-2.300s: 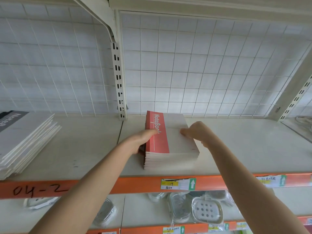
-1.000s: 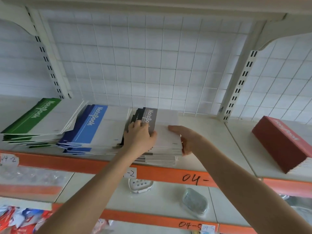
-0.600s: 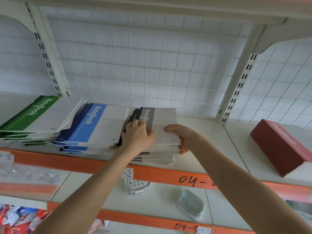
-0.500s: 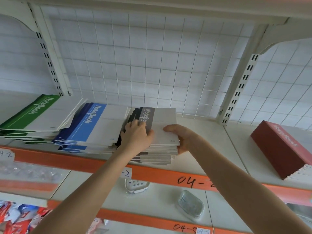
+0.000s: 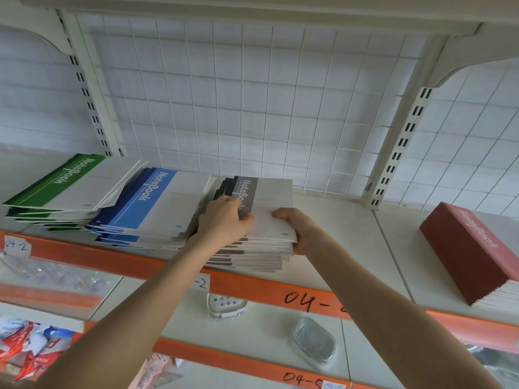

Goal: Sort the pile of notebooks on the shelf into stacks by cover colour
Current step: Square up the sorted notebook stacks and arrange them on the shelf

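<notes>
Several notebook stacks lie on the white shelf [image 5: 339, 226]. At the left is a green stack [image 5: 70, 186], then a fanned-out blue stack [image 5: 160, 209], and in the middle a grey stack [image 5: 269, 197]. A tidy red stack [image 5: 471, 248] lies far to the right. My left hand [image 5: 224, 220] grips the left, spine side of the upper grey notebooks, thumb on top. My right hand [image 5: 300, 231] grips their right front corner, fingers hidden underneath. The grey stack's lower notebooks are slightly offset.
The shelf's orange front rail [image 5: 280, 293] carries handwritten labels. Below it lie a white soap dish [image 5: 224, 306], a clear plastic case [image 5: 314, 341] and red-and-blue packets [image 5: 31, 346]. A wire grid back panel [image 5: 252, 108] and slotted uprights [image 5: 398, 150] bound the shelf.
Both hands left the red stack and now hold the grey stack further left. In the last second they have barely moved; the top grey notebooks sit a little squarer.
</notes>
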The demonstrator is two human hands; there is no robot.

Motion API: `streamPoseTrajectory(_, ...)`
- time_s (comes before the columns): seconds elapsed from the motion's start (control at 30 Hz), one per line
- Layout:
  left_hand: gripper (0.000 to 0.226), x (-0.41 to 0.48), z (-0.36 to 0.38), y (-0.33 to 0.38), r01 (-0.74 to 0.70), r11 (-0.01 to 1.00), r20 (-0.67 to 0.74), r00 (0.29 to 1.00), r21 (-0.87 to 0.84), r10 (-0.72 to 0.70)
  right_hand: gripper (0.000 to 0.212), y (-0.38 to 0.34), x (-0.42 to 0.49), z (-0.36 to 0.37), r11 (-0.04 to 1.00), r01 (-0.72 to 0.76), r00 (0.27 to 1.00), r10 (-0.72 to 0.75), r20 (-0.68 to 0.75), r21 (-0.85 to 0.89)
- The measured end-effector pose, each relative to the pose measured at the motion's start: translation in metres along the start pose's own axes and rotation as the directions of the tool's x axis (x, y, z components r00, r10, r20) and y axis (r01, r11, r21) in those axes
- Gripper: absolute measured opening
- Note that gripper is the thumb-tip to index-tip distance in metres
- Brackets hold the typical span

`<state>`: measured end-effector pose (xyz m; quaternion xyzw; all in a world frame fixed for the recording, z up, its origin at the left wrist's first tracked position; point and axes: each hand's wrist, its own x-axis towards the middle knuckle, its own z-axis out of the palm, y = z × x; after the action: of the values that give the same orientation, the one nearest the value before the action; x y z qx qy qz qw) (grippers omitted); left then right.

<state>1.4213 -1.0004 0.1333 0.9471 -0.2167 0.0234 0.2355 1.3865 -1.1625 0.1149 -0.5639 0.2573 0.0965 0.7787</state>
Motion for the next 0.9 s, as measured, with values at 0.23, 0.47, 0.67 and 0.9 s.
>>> streamPoseTrajectory(0.23, 0.079, 0.008, 0.008, 0.016, 0.365, 0.821, 0.225, 0.929, -0.439, -0.293, 0.016, -0.021, -0.025, -0.066, 0.998, 0.019, 1.0, -0.018, 0.024, -0.06)
streamPoseTrajectory(0.47, 0.066, 0.011, 0.035, 0.056, 0.593, 0.351, 0.539, 0.805, -0.724, -0.248, 0.02, -0.022, -0.045, -0.105, 0.996, 0.027, 1.0, -0.026, 0.002, -0.084)
streamPoseTrajectory(0.67, 0.077, 0.024, 0.042, 0.062, 0.561, 0.393, 0.53, 0.825, -0.729, -0.196, 0.028, -0.024, -0.053, -0.111, 0.983, 0.163, 0.986, -0.165, -0.022, -0.084)
streamPoseTrajectory(0.9, 0.083, 0.038, 0.021, 0.094, 0.226, 0.462, 0.229, 0.972, -0.858, -0.051, 0.041, -0.031, -0.067, -0.134, 0.788, 0.611, 0.791, -0.612, 0.012, -0.067)
